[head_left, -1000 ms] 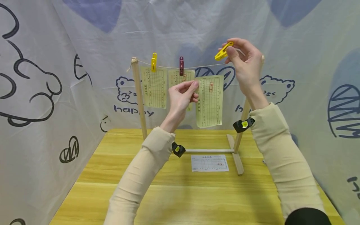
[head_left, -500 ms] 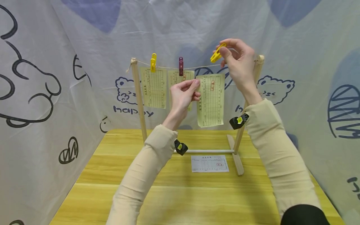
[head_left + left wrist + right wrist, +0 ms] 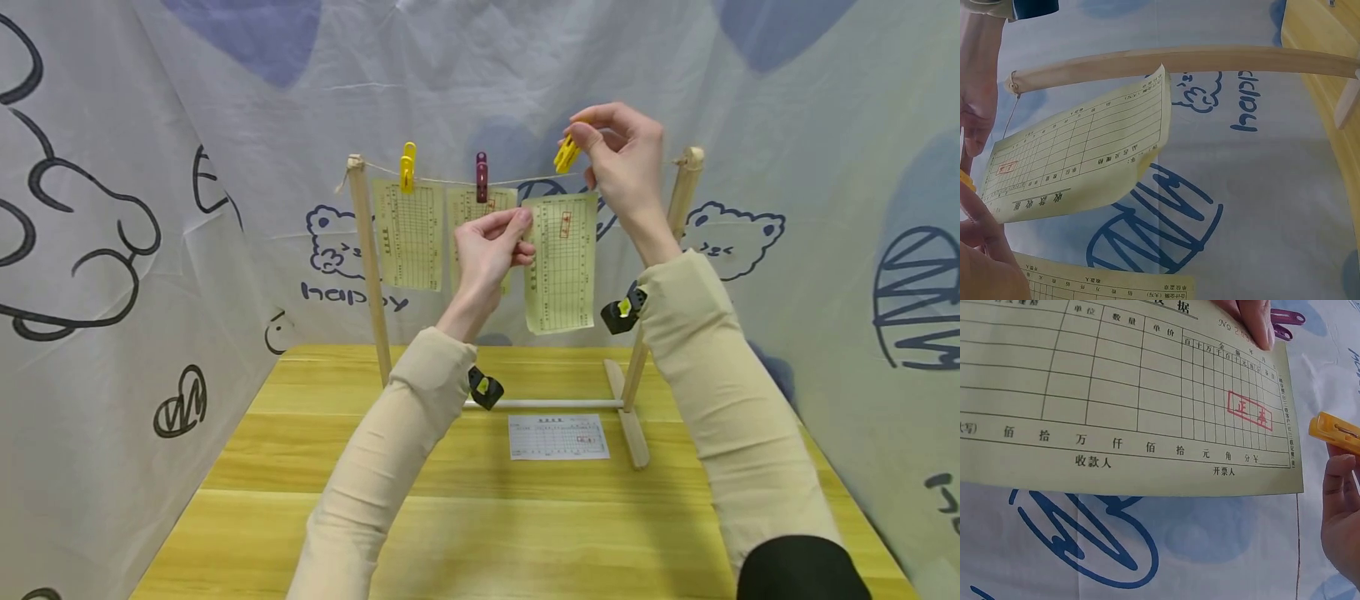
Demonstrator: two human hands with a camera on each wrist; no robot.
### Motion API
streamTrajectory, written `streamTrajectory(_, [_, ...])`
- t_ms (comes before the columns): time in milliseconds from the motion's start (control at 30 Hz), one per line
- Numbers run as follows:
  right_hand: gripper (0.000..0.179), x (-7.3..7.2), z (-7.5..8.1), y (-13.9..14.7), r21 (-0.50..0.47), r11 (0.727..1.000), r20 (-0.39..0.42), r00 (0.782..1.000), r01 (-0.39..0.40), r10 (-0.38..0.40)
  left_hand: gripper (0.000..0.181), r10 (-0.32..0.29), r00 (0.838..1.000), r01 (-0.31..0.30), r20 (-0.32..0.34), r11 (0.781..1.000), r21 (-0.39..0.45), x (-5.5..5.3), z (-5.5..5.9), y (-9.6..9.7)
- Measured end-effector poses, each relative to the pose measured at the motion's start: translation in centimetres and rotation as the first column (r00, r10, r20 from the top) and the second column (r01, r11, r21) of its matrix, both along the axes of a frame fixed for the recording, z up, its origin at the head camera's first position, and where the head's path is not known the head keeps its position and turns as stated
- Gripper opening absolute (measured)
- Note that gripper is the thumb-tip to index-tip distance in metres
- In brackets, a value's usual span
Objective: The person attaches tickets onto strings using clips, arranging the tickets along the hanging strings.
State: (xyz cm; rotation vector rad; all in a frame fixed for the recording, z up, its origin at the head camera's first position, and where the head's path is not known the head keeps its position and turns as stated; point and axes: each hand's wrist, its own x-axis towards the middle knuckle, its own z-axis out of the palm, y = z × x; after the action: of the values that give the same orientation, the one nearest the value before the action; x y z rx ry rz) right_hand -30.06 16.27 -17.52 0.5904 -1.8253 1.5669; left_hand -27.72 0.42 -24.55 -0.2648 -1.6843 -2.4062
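My left hand [image 3: 489, 250] pinches the upper left edge of a yellow-green receipt slip [image 3: 561, 267], which hangs upright just below the string [image 3: 517, 181]. Printed on the slip are a table and a red stamp, plain in the right wrist view. Above the slip's top edge, my right hand [image 3: 624, 158] holds a yellow clothespin [image 3: 566, 157] between thumb and fingers, its tip pointing down toward the string. To the left, a second slip [image 3: 408, 237] hangs from another yellow clothespin [image 3: 407, 168]. A third slip [image 3: 504, 200], partly behind my left hand, hangs from a dark red clothespin [image 3: 482, 177].
The string runs between a left wooden post [image 3: 369, 267] and a right wooden post [image 3: 684, 196]. A white rod [image 3: 555, 403] joins them low down. On the wooden table [image 3: 525, 525] lies a white printed slip [image 3: 558, 437]. A patterned cloth [image 3: 450, 67] hangs behind.
My right hand has moved left and slightly down with the yellow clothespin, bringing it over the held slip. My left hand has lifted the slip a little closer to the string.
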Motion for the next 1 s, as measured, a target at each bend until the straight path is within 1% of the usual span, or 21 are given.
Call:
streamTrajectory(133, [0.017,-0.1,0.1,-0.2,0.02,0.999,0.019,1.0,0.025,-0.025,0.026,0.009,1.0,-0.009,0.0,1.0,0.02,-0.2,0.0,0.0])
streamTrajectory(333, [0.014,-0.1,0.3,-0.4,0.046,0.998,0.049,0.998,0.046,-0.048,0.027,0.017,1.0,-0.017,0.01,0.999,0.029,-0.6,0.0,0.0])
streamTrajectory(533, [0.014,-0.4,0.4,-0.6,0.076,0.994,0.044,0.996,0.077,-0.081,0.027,0.024,1.0,-0.024,0.017,1.0,0.017,-0.8,0.1,0.2])
streamTrajectory(767, [0.013,-0.4,0.4,-0.8,0.132,0.983,0.054,0.989,0.126,-0.134,0.025,0.034,0.999,-0.034,0.034,0.999,0.008,-1.1,0.2,0.2])
streamTrajectory(1000, [0.016,-0.5,0.3,-0.9,0.161,0.978,0.053,0.988,0.134,-0.144,0.026,0.031,0.999,-0.03,0.032,1.0,-0.005,-1.1,0.2,0.2])
